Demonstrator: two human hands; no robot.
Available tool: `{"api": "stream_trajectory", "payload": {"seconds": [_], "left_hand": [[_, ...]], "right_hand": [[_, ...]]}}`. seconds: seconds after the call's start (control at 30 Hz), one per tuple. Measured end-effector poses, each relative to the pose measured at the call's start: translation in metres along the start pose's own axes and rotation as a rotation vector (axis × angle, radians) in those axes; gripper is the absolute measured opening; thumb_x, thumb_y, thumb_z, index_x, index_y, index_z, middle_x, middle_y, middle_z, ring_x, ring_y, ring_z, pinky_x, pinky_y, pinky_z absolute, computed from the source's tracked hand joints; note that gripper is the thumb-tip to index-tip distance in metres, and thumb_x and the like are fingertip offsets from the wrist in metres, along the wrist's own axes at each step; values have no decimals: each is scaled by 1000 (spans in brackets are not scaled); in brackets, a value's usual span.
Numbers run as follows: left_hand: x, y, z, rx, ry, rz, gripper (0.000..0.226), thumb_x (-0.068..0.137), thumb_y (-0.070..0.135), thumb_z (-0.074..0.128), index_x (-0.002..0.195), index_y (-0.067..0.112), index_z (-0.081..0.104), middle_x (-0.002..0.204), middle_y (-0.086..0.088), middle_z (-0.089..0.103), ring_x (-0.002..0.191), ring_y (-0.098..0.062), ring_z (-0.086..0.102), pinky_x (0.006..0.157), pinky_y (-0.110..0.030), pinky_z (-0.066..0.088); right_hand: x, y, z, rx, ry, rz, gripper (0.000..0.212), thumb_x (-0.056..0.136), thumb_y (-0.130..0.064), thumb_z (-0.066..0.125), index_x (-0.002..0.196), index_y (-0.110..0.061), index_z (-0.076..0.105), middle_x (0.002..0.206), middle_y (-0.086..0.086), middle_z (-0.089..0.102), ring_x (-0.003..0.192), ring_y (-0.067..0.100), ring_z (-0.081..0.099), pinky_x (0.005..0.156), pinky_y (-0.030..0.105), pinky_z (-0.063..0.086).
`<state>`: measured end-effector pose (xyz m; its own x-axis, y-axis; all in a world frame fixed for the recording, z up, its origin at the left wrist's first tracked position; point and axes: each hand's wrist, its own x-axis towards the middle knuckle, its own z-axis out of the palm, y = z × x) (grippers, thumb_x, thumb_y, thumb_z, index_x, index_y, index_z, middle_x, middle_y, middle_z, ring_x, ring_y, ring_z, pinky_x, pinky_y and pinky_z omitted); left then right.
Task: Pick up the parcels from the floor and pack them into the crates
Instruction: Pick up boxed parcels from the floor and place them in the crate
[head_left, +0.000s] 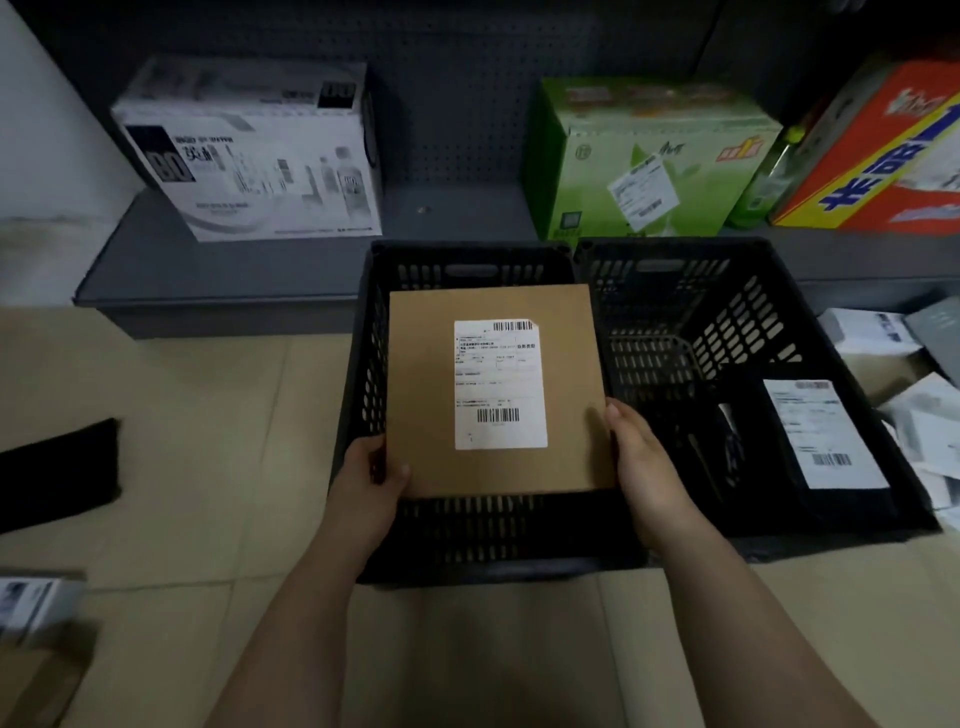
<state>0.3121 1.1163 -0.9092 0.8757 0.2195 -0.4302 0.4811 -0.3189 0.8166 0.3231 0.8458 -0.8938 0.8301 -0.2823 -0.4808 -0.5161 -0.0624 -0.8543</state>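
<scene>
Both hands, left hand (376, 475) and right hand (641, 457), grip the near corners of the brown parcel (496, 389), held flat over the left crate (363, 332). Packing step; next, I judge, lower it level inside and release

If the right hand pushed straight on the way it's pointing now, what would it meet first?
The right hand holds the brown parcel by its right edge. Straight on, roughly along that edge, it would probably next meet the far wall of the left crate. Depth is unclear.
</scene>
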Motion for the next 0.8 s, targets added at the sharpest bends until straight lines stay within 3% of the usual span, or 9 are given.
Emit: {"api": "stream_trajectory", "payload": {"seconds": [0.1,0.2,0.27,0.43,0.57,0.7,0.8], "left_hand": [[-1,-3,1,6,-4,-2,44,99,12,61,140,13,48,120,4,55,119,-20,55,96,-29,42],[0,-6,4,-18,-44,2,59,98,6,61,152,17,39,141,2,53,131,-18,49,106,-29,40],[1,-7,6,-33,-72,-21,67,98,1,58,156,23,33,143,8,48,135,-13,43,108,-26,35],[13,-6,3,-38,-55,-89,66,94,-6,61,152,18,41,139,-2,55,121,-15,50,98,-26,41],[26,-6,3,2,-102,-137,64,93,-6,62,150,16,44,139,-6,56,114,-17,53,96,-31,49],[33,-12,9,26,-113,-218,49,100,6,57,148,13,47,142,-7,55,118,-21,54,105,-40,48],[37,-17,12,-45,-115,-312,51,104,21,55,151,12,41,146,-8,53,126,-26,53,111,-47,44]], "right_hand": [[1,2,1,5,36,13,47,98,-53,44,142,-35,49,145,-6,49,134,17,44,118,46,31],[4,2,2,1,50,25,64,83,-63,46,139,-34,54,143,-5,52,132,17,46,117,47,32],[6,1,3,8,57,37,73,76,-67,44,139,-32,55,141,-6,53,130,17,48,116,47,33],[16,8,4,-50,-14,102,88,66,-86,44,134,-32,59,134,-5,61,125,20,55,112,50,38],[18,-1,6,-153,-58,59,70,91,-74,36,140,-28,54,141,-3,55,131,21,50,116,46,34],[16,0,18,-444,-90,-7,104,74,-89,28,145,-16,49,151,9,44,136,27,45,114,46,34],[17,6,24,-477,-120,36,88,89,-78,31,148,-15,45,154,10,37,138,29,41,113,45,33]]}}
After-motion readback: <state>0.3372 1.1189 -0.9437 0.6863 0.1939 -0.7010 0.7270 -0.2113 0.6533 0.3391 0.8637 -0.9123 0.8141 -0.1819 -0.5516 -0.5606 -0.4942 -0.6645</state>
